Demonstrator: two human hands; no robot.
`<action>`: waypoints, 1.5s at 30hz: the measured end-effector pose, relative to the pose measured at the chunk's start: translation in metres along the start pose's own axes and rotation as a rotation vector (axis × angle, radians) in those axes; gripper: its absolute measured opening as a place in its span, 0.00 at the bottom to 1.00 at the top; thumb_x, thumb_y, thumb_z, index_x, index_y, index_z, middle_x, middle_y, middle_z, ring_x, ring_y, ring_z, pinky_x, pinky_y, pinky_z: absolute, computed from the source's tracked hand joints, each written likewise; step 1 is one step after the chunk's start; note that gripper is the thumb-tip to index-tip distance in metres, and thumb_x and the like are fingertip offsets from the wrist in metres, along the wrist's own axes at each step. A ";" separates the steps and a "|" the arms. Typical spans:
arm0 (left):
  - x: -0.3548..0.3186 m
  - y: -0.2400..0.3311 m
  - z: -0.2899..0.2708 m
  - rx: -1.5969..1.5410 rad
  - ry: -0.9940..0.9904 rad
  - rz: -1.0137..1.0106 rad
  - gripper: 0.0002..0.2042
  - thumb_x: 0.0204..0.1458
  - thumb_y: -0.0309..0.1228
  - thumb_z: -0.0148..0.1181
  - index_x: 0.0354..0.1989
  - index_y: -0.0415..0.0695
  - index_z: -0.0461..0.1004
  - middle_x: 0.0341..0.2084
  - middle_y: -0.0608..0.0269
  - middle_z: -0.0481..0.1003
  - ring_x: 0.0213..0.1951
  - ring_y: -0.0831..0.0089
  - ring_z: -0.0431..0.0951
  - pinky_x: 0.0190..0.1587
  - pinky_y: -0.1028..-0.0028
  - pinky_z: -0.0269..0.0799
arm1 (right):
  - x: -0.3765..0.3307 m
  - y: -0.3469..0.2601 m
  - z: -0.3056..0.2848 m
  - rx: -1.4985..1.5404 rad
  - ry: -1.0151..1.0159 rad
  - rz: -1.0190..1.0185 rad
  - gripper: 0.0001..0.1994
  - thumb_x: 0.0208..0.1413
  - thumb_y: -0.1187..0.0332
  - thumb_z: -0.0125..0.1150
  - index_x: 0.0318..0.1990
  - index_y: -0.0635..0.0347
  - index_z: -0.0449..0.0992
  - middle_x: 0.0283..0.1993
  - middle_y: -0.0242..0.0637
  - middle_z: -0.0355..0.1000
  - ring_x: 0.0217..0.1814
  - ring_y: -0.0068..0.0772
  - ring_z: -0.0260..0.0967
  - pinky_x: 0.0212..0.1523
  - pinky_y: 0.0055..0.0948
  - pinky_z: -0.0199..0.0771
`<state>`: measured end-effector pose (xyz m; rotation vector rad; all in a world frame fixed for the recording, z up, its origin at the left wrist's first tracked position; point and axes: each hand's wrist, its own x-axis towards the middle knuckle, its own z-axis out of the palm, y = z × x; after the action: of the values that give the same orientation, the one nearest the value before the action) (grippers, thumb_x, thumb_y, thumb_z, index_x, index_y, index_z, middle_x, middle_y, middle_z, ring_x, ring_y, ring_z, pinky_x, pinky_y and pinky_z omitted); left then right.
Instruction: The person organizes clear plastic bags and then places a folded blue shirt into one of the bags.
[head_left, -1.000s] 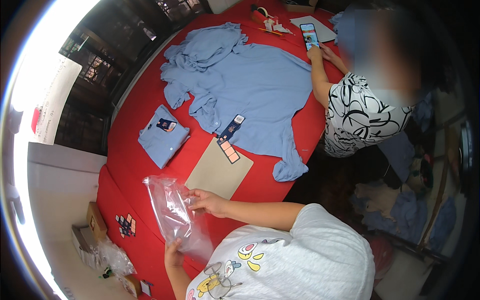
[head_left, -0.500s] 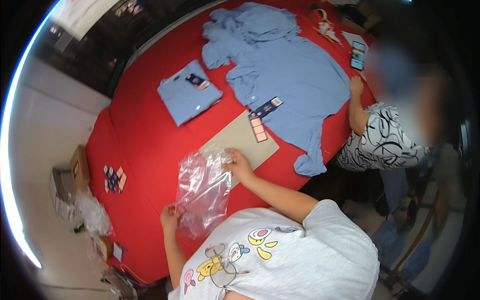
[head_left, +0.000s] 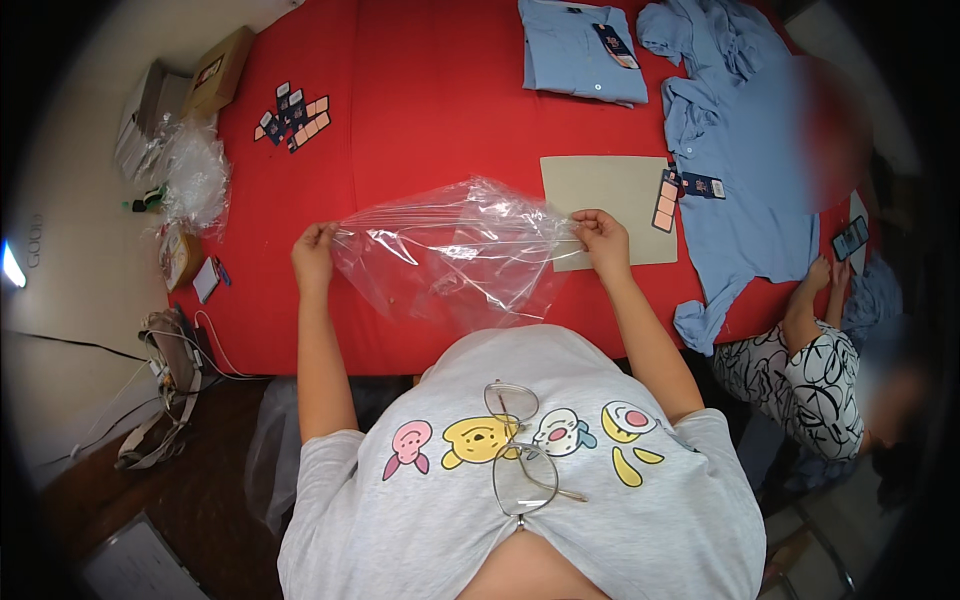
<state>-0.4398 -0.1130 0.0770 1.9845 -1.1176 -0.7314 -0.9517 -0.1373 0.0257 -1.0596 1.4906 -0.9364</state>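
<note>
A pale grey, finely flecked T-shirt [head_left: 420, 525] with loose short sleeves [head_left: 318, 475] is worn, and both arms are left bare from there down to the left hand [head_left: 312, 258] and the right hand [head_left: 604, 245]. The chest is printed with a row of cartoon figures: a pink one [head_left: 407, 446], a yellow one [head_left: 478, 441], a white-and-blue one [head_left: 560, 434], and a rounded one [head_left: 630, 418] above yellow, drop-like shapes [head_left: 627, 467]. Near the neckline, thin-framed eyeglasses [head_left: 524, 482] with large rounded lenses are worn hooked on the fabric.

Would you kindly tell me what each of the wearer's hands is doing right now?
Left hand: closed, pinching one end of the clear plastic bag.
Right hand: closed, pinching the bag's other end.
</note>
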 end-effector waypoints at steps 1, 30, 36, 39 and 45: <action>0.007 -0.007 -0.017 0.075 0.046 0.043 0.09 0.68 0.29 0.61 0.44 0.35 0.83 0.29 0.63 0.82 0.32 0.80 0.78 0.39 0.78 0.75 | 0.001 0.001 0.002 -0.103 -0.015 -0.019 0.11 0.62 0.80 0.60 0.50 0.65 0.82 0.35 0.28 0.77 0.33 0.16 0.71 0.32 0.18 0.70; 0.078 -0.040 -0.175 0.599 -0.346 0.516 0.18 0.62 0.47 0.66 0.38 0.41 0.82 0.23 0.49 0.78 0.26 0.49 0.78 0.33 0.55 0.72 | -0.088 -0.059 0.152 -0.931 0.039 -0.438 0.13 0.64 0.67 0.63 0.55 0.50 0.80 0.40 0.40 0.84 0.42 0.48 0.83 0.42 0.47 0.81; 0.093 -0.025 -0.217 0.580 -0.465 0.453 0.18 0.60 0.46 0.70 0.35 0.40 0.82 0.20 0.49 0.76 0.22 0.57 0.76 0.30 0.60 0.70 | -0.066 -0.067 0.150 -1.339 -0.078 -0.665 0.11 0.62 0.68 0.63 0.51 0.51 0.78 0.37 0.40 0.81 0.37 0.44 0.82 0.37 0.44 0.81; 0.097 -0.032 -0.230 0.549 -0.528 0.435 0.19 0.58 0.45 0.72 0.32 0.37 0.82 0.17 0.50 0.74 0.21 0.63 0.75 0.29 0.62 0.68 | -0.058 -0.072 0.146 -1.408 -0.089 -0.748 0.10 0.63 0.68 0.63 0.51 0.52 0.78 0.40 0.40 0.81 0.36 0.46 0.81 0.36 0.43 0.81; 0.112 -0.093 -0.251 0.522 -0.618 0.225 0.25 0.53 0.46 0.76 0.47 0.36 0.81 0.34 0.51 0.81 0.35 0.64 0.81 0.40 0.66 0.76 | -0.050 -0.044 0.124 -0.954 0.180 -0.403 0.20 0.65 0.56 0.67 0.60 0.55 0.77 0.41 0.43 0.81 0.40 0.44 0.80 0.43 0.38 0.80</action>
<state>-0.1555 -0.0987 0.1313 2.0380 -2.0330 -1.0462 -0.8188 -0.1072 0.0623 -2.0574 1.9724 -0.5628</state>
